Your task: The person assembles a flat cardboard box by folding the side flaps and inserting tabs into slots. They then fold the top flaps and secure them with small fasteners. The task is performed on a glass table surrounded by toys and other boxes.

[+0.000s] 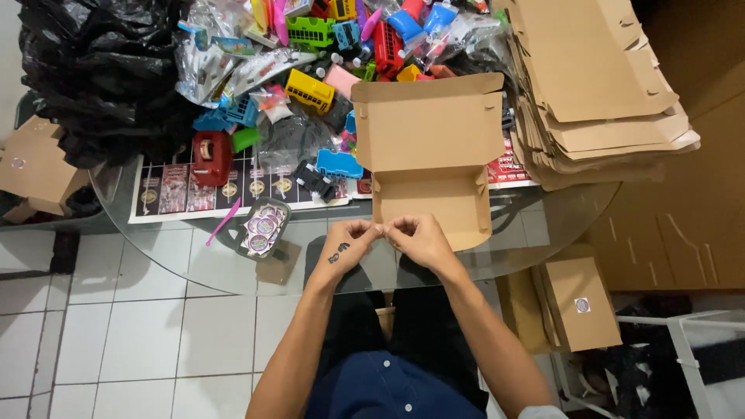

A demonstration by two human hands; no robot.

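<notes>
Both the left hand [351,239] and the right hand [417,237] pinch fingertips together at the front edge of the open cardboard mailer box [429,155], which rests on the glass table [186,256] before a pile of plastic toys [326,46].

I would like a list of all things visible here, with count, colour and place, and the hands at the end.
open box: one, brown, table centre
flat boxes: one stack, brown, table right
toys: many, mixed colours, table back
bag: one, black, table left
tape holder: one, red, table left
sticker tray: one, dark, near edge
closed boxes: several, brown, below the table
left hand: at box front edge
right hand: beside it, fingertips meeting
</notes>
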